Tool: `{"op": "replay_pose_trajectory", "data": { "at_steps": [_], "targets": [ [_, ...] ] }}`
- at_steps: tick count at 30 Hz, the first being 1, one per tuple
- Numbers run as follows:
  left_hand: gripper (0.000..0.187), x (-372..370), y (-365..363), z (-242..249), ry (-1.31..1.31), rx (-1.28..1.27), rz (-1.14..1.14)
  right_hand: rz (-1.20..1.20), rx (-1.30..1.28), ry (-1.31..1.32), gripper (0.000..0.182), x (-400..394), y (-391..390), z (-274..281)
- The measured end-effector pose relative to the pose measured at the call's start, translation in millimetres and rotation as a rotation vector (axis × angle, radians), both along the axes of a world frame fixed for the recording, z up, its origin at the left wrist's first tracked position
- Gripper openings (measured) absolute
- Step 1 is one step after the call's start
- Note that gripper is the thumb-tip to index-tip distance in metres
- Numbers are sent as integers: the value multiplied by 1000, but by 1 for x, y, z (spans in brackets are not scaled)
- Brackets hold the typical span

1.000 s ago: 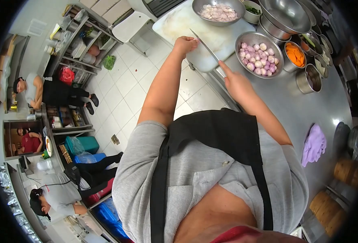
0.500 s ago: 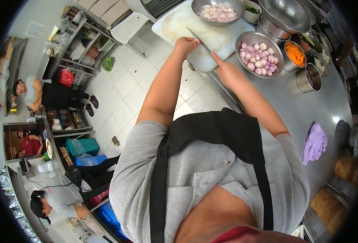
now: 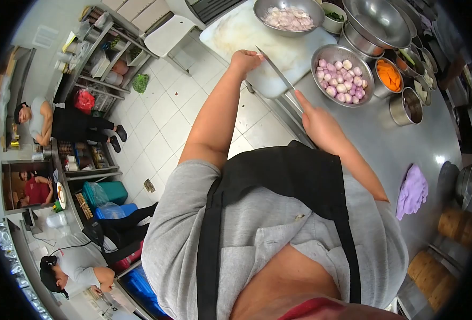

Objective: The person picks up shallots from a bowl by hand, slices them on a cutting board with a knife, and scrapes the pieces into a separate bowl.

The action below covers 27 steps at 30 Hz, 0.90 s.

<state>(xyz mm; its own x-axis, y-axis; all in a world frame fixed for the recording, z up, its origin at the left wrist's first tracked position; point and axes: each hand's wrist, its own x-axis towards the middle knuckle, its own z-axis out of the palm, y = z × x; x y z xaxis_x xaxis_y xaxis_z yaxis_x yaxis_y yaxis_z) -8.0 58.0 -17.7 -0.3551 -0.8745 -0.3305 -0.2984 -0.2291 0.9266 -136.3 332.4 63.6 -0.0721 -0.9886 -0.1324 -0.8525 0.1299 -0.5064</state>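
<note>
Right hand (image 3: 317, 121) grips a knife (image 3: 278, 74), blade toward 11 o'clock over the cutting board (image 3: 300, 50); left hand (image 3: 245, 60) is curled closed on the board, contents hidden.

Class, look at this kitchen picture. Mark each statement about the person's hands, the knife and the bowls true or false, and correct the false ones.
1. The right hand holds the knife. True.
2. The left hand rests inside a bowl. False: it is on the white cutting board, beside the blade.
3. The bowl of peeled shallots stands on the steel counter, beside the board. True.
4. The carrot slices lie loose on the board. False: they are in a small steel pot.
5. A purple cloth lies on the counter. True.
</note>
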Motion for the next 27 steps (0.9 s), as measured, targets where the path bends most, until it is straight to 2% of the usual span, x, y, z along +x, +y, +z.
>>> {"op": "replay_pose_trajectory", "data": {
  "at_steps": [5,7,8,10,12,16,18,20,23,25,27],
  "targets": [
    [30,0,12,13,-7,-14,9,16,-84,32,57,-3,-50,-44],
    [31,-2,12,11,-73,-59,26,19,-128,45,58,1,-56,-37],
    [31,-2,11,10,-142,-97,37,-6,-65,24,59,1,-51,-31],
    [32,-2,8,12,-123,-82,28,-32,-4,10,60,2,-36,-13],
    [32,-2,8,5,-102,-47,27,-16,-78,1,60,2,-9,-3],
    [34,0,0,-4,-28,-28,21,10,-108,-31,61,-4,4,-9],
    [35,-2,-1,-5,5,-12,24,5,-41,-14,61,-2,2,-1],
    [35,-1,4,2,-98,-81,-6,-7,-35,0,62,-1,-19,-19],
    [34,-3,8,8,-68,-29,8,-5,-51,12,62,-5,-40,-41],
    [34,-3,7,5,-110,-59,23,12,-79,2,62,-2,-40,-34],
    [33,-4,1,3,-146,-85,36,-12,6,-22,62,-4,-24,-19]
  ]
}}
